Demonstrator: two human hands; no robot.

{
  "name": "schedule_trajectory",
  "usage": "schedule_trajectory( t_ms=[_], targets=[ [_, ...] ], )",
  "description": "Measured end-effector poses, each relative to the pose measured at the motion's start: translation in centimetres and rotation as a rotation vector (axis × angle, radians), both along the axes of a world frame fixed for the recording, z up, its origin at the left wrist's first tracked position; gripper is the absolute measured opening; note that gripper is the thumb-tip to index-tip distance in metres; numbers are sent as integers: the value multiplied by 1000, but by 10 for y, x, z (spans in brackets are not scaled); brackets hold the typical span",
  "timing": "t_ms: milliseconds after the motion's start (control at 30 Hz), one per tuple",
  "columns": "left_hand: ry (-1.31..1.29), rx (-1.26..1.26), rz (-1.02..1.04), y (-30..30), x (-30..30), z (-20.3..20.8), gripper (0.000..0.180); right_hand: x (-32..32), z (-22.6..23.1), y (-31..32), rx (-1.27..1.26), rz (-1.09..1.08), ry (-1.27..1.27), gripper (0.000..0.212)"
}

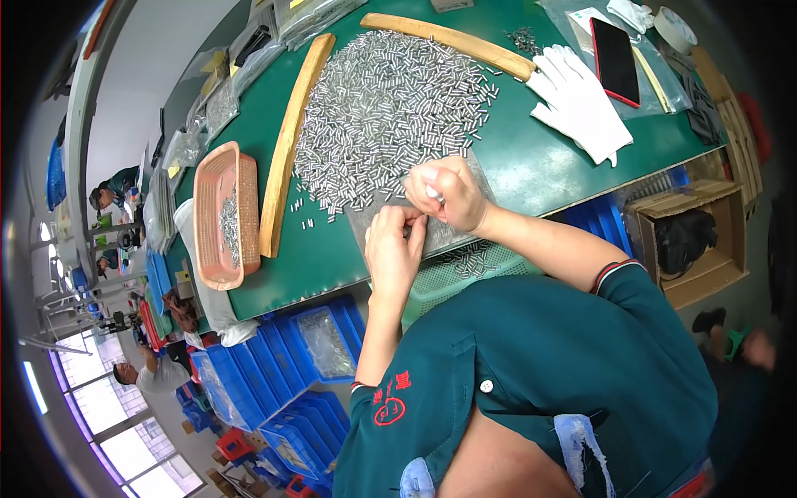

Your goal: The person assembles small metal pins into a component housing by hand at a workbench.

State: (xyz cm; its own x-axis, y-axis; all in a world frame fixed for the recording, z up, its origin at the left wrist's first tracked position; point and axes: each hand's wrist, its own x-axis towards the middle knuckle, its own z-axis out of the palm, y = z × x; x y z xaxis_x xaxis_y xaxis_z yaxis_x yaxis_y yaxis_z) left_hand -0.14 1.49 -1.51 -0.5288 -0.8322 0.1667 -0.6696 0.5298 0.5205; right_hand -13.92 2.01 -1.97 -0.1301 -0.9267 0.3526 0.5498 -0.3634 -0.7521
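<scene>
A large heap of small shiny metal pins [390, 108] covers the middle of the green table [519, 178]. At the heap's near edge, my left hand [394, 247] is closed, thumb and fingertips pressed together; whatever is between them is too small to make out. Just to its right and slightly farther, my right hand [452, 195] is curled into a fist, with a small white bit showing between the fingers. Both hands are over a grey mat [477, 174] at the table's front edge. Below them, a light green perforated basket [506, 270] holds more pins.
Two wooden strips [295, 149] [448, 41] border the heap. An orange basket [207, 178] with some pins stands left. At right lie white gloves [577, 104], a red-edged phone [614, 62] and a tape roll [675, 31]. Blue bins [278, 357] and a cardboard box [722, 266] are below.
</scene>
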Motion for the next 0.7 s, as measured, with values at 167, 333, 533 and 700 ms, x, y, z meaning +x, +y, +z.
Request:
schedule_trajectory(
  t_ms=[167,333,533,700],
  targets=[
    [5,-4,-2,1,0,1,10,3,2,-1,28,-17,-15,40],
    [-76,4,-54,13,6,12,9,-1,3,-2,167,24,-200,40],
    [-29,207,-64,-1,12,27,9,-1,3,-2,145,4,-184,39],
    [-112,-129,39,-24,8,6,10,-1,5,-1,163,-1,-204,40]
  ],
)
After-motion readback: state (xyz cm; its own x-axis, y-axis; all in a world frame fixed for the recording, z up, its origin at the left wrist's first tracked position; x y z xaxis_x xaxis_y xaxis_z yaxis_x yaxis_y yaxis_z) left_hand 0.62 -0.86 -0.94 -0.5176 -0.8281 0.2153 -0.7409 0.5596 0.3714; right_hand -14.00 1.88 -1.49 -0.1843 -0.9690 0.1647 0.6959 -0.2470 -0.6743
